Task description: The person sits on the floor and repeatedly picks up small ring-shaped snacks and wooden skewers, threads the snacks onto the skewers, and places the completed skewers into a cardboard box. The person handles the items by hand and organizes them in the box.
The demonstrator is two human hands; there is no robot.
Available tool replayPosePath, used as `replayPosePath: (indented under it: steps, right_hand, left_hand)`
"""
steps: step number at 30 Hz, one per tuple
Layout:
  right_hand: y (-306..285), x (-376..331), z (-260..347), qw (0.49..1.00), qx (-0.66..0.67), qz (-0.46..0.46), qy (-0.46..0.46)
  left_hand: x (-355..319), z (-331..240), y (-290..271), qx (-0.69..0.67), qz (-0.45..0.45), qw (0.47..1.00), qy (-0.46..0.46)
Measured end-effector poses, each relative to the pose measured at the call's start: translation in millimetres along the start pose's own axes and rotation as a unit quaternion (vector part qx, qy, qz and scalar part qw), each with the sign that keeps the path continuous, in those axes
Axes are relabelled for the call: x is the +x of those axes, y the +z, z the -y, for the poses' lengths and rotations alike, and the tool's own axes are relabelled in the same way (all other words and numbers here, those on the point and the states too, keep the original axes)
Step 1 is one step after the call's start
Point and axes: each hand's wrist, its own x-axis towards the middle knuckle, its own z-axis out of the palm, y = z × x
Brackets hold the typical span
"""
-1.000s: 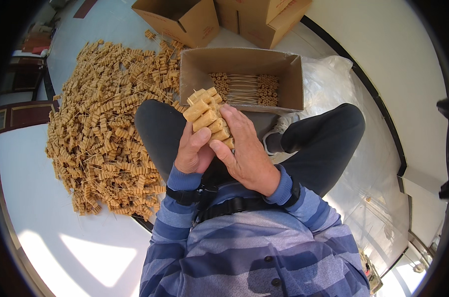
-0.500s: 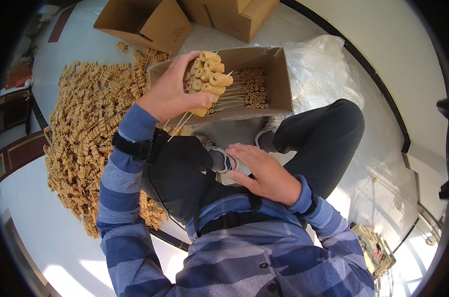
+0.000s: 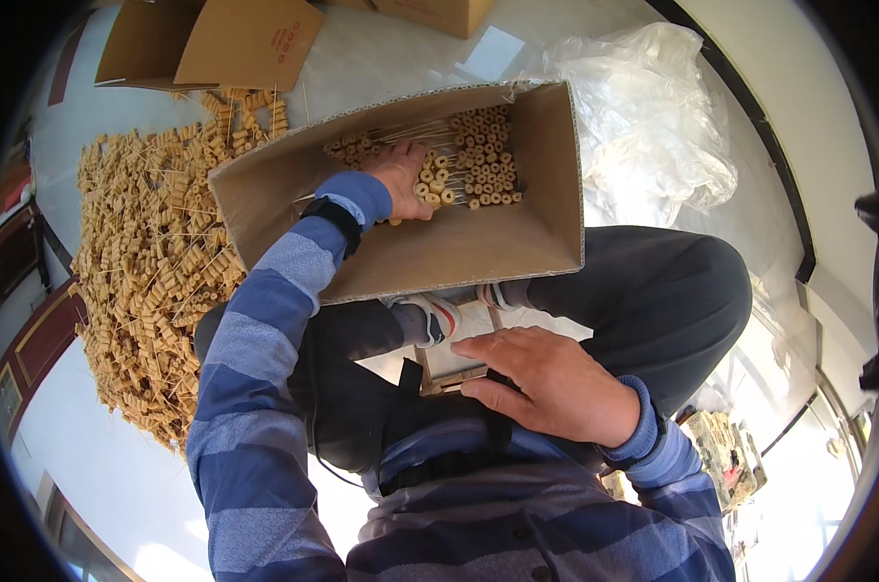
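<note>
My left hand (image 3: 400, 179) is down inside an open cardboard box (image 3: 459, 254), closed round a bundle of skewers (image 3: 437, 180). Each skewer carries tan, hollow, ring-shaped pieces on a thin stick, with their round ends facing up toward me. Against the bundle's right side, more skewers (image 3: 488, 155) lie packed in the box, and others (image 3: 352, 147) show beyond my wrist. The fingers on the bundle's far side are partly hidden. Over my lap, my right hand (image 3: 556, 383) is empty, its fingers stretched out and the thumb apart.
A large heap of loose skewers (image 3: 158, 262) covers the floor on the left. Behind it stands another open carton (image 3: 245, 44), with a further carton (image 3: 434, 12) at the top edge. Crumpled clear plastic (image 3: 633, 116) lies right of the box, near my bent knee (image 3: 701, 281).
My left hand has carried the bundle from above the box's left end down into it, beside the packed skewers. The box now appears nearer. My right hand has shifted slightly right and nearer, still empty.
</note>
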Motion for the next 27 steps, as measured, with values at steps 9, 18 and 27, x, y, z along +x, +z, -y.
replayPosePath:
  steps: [9,18,27]
  right_hand:
    - [-2.7,8.5,-0.8,0.999,-0.047,0.012,0.019]
    - [1.6,9.9,-5.9,0.996,-0.083,0.004,0.023]
    - [0.8,8.3,-6.2,0.994,-0.096,0.010,0.042]
  left_hand:
    - [43.6,1.7,36.3,0.094,0.045,0.994,-0.005]
    - [50.6,15.4,71.6,0.068,-0.009,0.997,0.029]
    - [53.5,16.6,69.8,0.051,0.014,0.998,-0.027]
